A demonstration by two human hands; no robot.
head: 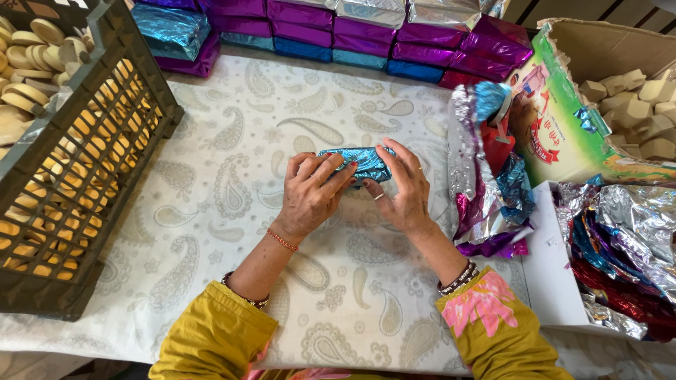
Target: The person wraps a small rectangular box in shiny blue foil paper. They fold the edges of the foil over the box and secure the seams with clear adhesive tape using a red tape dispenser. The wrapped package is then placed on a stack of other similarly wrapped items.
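A small block wrapped in shiny blue foil [360, 162] lies on the white paisley tablecloth [232, 211] in the middle of the view. My left hand [310, 193] grips its left end, fingers curled over the foil. My right hand [405, 186] presses on its right end, fingers spread along the top edge. Both wrists wear bead bracelets, and the sleeves are mustard yellow.
A dark plastic crate [105, 141] of round tan discs stands at the left. Rows of purple and blue foil-wrapped blocks [338, 32] line the far edge. At the right are a heap of loose foil sheets [493, 183], more foil sheets [620, 246] and a cardboard box [563, 119] of pale blocks.
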